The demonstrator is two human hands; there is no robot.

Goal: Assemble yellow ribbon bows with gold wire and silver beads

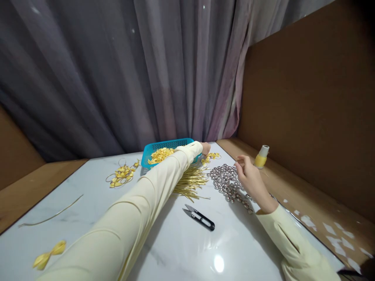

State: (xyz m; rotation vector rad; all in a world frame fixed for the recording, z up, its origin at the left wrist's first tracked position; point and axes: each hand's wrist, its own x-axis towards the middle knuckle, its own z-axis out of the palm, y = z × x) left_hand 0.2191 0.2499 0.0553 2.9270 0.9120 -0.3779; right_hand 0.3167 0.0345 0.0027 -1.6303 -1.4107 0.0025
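Observation:
My left arm stretches across the table, and my left hand (206, 148) is at the far edge, right beside a small group of yellow ribbon bows with wire loops (211, 157). Its fingers are turned away and hidden, so a hold cannot be made out. Over the pile of shiny silver beads (225, 177) hovers my right hand (247, 173), fingers loosely bent, thumb a little apart, nothing visible in them. Beneath my left forearm lies a bundle of gold wire strands (191, 181), partly covered by the sleeve. Black thread snips (199, 217) lie nearer me, blades pointing up-left.
A blue basket (146, 150) of yellow ribbon bows (160, 155) stands at the back. Left are looped bow pieces (123, 175), one gold strand (52, 212) and a single bow (49, 255). A yellow bottle (261, 157) stands right, near a brown side panel (307, 109) and paper scraps (331, 240).

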